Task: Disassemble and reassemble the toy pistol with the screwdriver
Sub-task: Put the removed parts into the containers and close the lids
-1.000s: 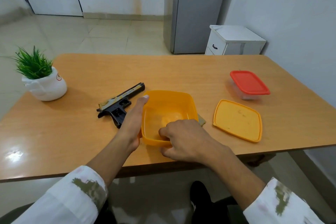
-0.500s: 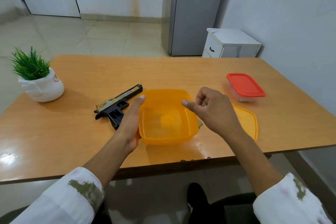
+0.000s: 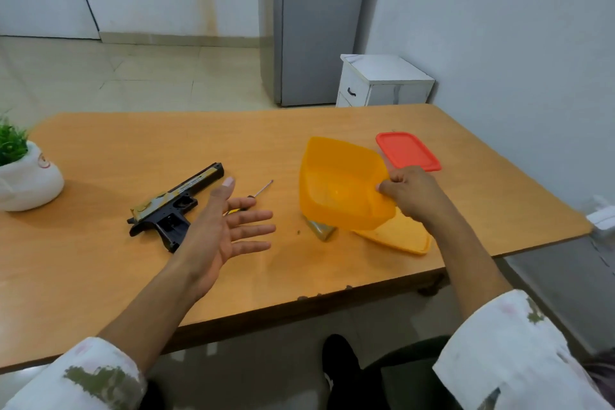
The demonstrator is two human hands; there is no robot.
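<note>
Wooden bench (image 3: 133,150), plain white room: left hand (image 3: 226,230) has its fingers spread and holds nothing, toy pistol (image 3: 176,203) just left of it, screwdriver (image 3: 263,190) poking out behind its fingers; right hand (image 3: 412,193) pinches the tilted orange tub (image 3: 339,183)

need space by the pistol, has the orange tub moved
Yes. The orange tub, gripped by the right hand, is tilted above the orange lid, farther right of the toy pistol than before.
</note>
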